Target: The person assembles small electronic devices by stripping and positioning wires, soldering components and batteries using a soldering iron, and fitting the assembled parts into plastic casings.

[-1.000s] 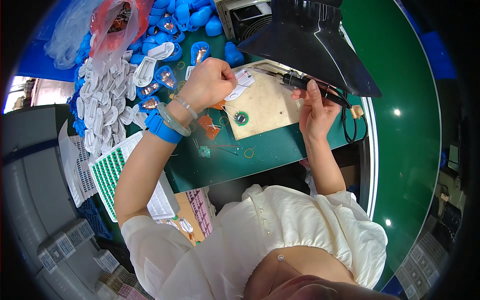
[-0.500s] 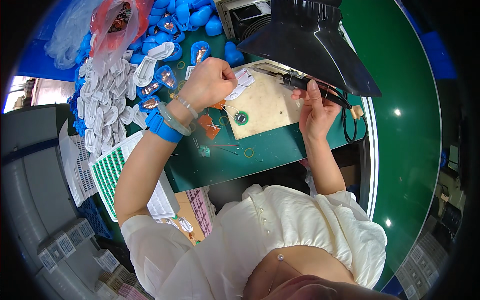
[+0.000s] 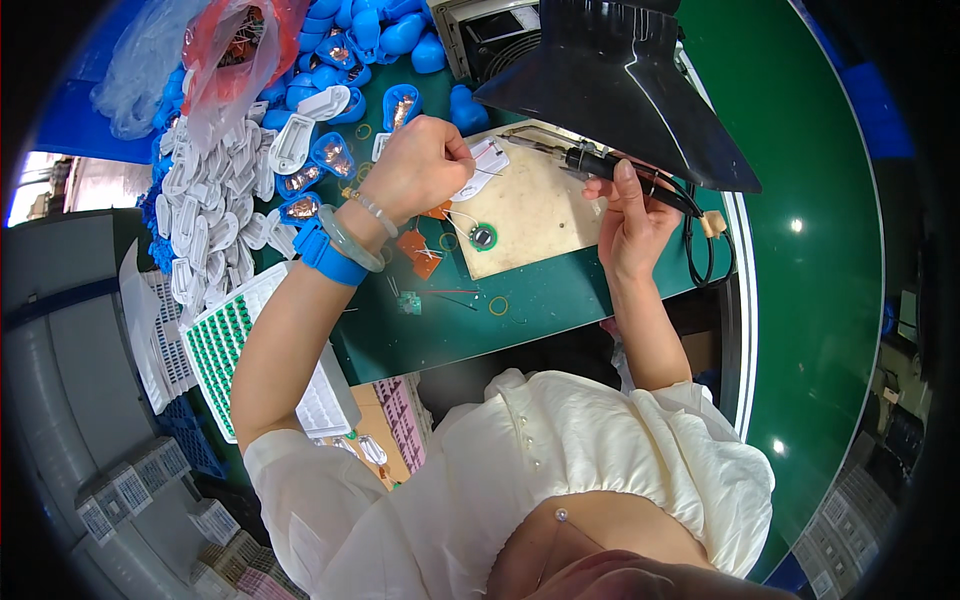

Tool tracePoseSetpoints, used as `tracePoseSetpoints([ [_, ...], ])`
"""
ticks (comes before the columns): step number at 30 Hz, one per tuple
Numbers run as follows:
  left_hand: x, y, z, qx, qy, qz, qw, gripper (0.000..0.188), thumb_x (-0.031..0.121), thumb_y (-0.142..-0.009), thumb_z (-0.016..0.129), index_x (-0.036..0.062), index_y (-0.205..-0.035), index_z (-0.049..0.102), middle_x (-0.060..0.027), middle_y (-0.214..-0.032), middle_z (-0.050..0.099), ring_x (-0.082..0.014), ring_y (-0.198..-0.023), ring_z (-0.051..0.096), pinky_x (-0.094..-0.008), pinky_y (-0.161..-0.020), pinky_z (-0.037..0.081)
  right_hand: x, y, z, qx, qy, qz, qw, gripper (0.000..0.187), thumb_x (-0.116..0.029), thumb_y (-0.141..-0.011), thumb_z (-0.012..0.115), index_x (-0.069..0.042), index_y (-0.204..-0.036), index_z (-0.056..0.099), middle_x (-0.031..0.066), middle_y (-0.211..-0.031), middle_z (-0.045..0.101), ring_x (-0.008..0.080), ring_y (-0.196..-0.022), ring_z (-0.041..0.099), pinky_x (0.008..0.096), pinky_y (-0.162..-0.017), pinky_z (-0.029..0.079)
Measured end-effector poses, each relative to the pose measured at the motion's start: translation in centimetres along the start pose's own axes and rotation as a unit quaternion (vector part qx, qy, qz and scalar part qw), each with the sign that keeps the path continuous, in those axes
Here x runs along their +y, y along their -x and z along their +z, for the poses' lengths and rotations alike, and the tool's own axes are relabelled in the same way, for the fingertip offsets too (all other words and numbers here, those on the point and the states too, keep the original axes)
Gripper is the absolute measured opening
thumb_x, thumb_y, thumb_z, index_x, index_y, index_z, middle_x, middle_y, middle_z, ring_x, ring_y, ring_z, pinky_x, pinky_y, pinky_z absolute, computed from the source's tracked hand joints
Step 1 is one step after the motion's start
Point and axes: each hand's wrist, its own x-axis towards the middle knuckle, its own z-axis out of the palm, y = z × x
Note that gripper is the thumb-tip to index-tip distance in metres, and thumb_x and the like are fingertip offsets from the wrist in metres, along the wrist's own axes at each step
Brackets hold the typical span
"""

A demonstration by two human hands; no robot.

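My left hand (image 3: 418, 172) is closed in a pinch over the left side of a pale board (image 3: 545, 225). What its fingertips hold is hidden. Right by them lies a white plastic shell (image 3: 488, 165) with thin wires across it. My right hand (image 3: 637, 222), palm turned up, grips the black handle of a soldering iron (image 3: 592, 160), whose metal tip points left toward the shell. A small round black part with a green rim (image 3: 483, 237) and white wires rests on the board below my left hand. Orange pieces (image 3: 420, 255) lie beside the board.
A black hood (image 3: 620, 90) overhangs the board's far side. White shells (image 3: 210, 200) and blue casings (image 3: 400, 35), some with copper-coloured contents, are heaped at the left and back. A white tray of green parts (image 3: 218, 345) stands near my left forearm. Black cables (image 3: 692, 240) loop at the right.
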Motion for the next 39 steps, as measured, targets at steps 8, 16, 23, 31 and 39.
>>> tracePoseSetpoints([
  [8, 0.2, 0.3, -0.1, 0.0, 0.015, 0.006, 1.0, 0.012, 0.009, -0.069, 0.067, -0.0017, -0.074, 0.069, -0.0162, -0.069, 0.067, -0.0261, -0.07, 0.065, -0.0353, -0.065, 0.05, -0.1, -0.1, 0.1, 0.008, 0.004, 0.001, 1.0, 0.01, -0.003, -0.09, 0.063, 0.002, -0.098, 0.062, 0.0109, -0.089, 0.065, 0.0218, -0.065, 0.062, 0.0343, -0.057, 0.055],
  [16, 0.0, 1.6, 1.0, 0.07, -0.023, 0.11, 0.991, 0.02, 0.008, -0.07, 0.073, 0.0018, -0.086, 0.062, -0.0142, -0.084, 0.055, -0.0297, -0.079, 0.057, -0.0385, -0.072, 0.048, 0.0, 0.0, 0.1, 0.031, 0.001, 0.012, 0.999, 0.009, -0.003, -0.088, 0.065, 0.003, -0.094, 0.061, 0.0108, -0.082, 0.064, 0.0242, -0.062, 0.064, 0.0348, -0.057, 0.055],
  [23, 1.1, 2.7, 2.5, 0.185, -0.124, 0.226, 0.948, 0.02, -0.001, -0.07, 0.072, 0.003, -0.086, 0.06, -0.0113, -0.095, 0.054, -0.0328, -0.094, 0.053, -0.0396, -0.08, 0.045, 0.3, 0.0, -0.2, 0.022, 0.003, 0.005, 1.0, 0.009, -0.002, -0.088, 0.065, 0.004, -0.094, 0.061, 0.0116, -0.082, 0.065, 0.0251, -0.063, 0.065, 0.0349, -0.058, 0.055],
  [31, 0.5, 2.6, 3.6, 0.217, -0.13, 0.266, 0.93, 0.018, -0.004, -0.069, 0.069, 0.0023, -0.083, 0.059, -0.0123, -0.092, 0.052, -0.0306, -0.087, 0.051, -0.0395, -0.075, 0.045, -1.1, 0.9, -0.3, -0.006, 0.06, -0.019, 0.998, 0.014, -0.003, -0.089, 0.064, 0.006, -0.099, 0.059, 0.0148, -0.089, 0.065, 0.0221, -0.067, 0.066, 0.0326, -0.062, 0.055],
  [39, 0.2, 2.9, 3.0, 0.223, -0.06, 0.202, 0.952, 0.008, 0.001, -0.077, 0.067, 0.0055, -0.081, 0.062, -0.0086, -0.076, 0.054, -0.0283, -0.077, 0.053, -0.0378, -0.069, 0.043, -0.7, 1.2, -0.8, -0.021, 0.077, 0.0, 0.997, 0.017, -0.004, -0.088, 0.065, 0.008, -0.099, 0.059, 0.0154, -0.094, 0.063, 0.0193, -0.067, 0.065, 0.0296, -0.063, 0.055],
])
